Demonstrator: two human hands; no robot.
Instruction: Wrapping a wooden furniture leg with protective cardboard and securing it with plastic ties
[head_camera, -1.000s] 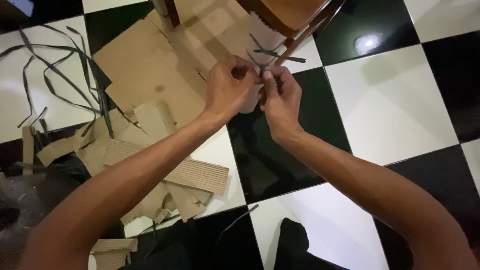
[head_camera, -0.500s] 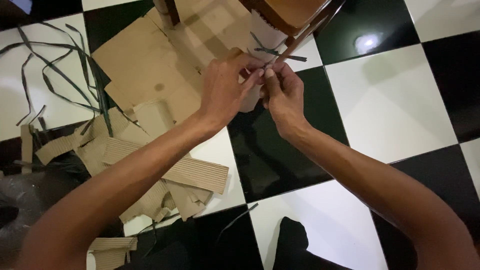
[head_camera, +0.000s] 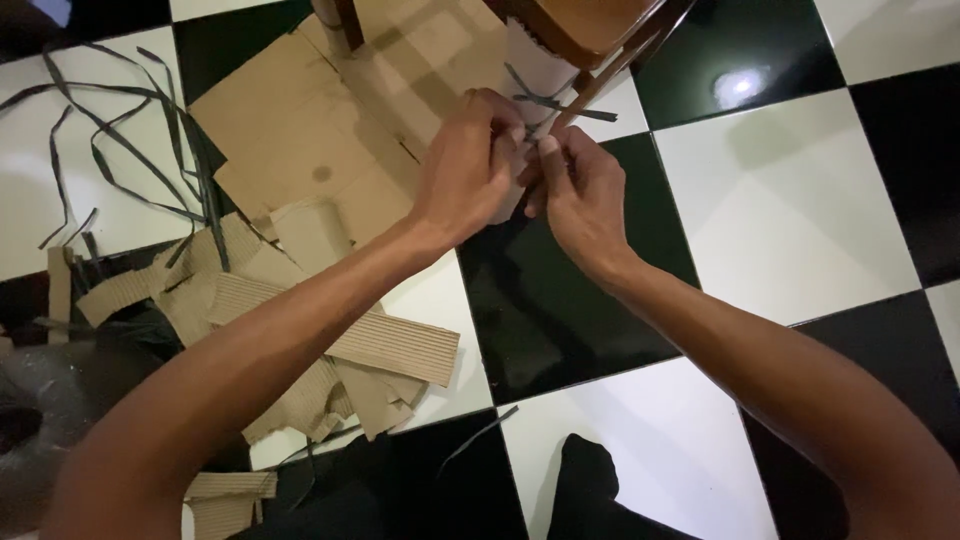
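My left hand (head_camera: 468, 168) and my right hand (head_camera: 583, 190) meet fingertip to fingertip above the checkered floor. The left hand is closed around a small pale cardboard piece (head_camera: 512, 205) that peeks out below its fingers. With thumb and forefinger the right hand pinches a thin dark strip (head_camera: 556, 101), whose loose ends stick out above the fingers. What lies between the fingertips is mostly hidden. Just beyond the hands stands a brown wooden chair (head_camera: 590, 25) with a slanted rung (head_camera: 612, 72).
Flat brown cardboard sheets (head_camera: 300, 130) lie left of the hands, with torn corrugated scraps (head_camera: 390, 345) nearer me. Several long dark strips (head_camera: 110, 150) curl over a white tile at far left. A dark-socked foot (head_camera: 590, 480) rests at the bottom on black and white tiles (head_camera: 790, 190).
Both hands have stayed together and shifted slightly up toward the chair. The fingers have worked the dark strip a little; the scraps on the floor have not moved.
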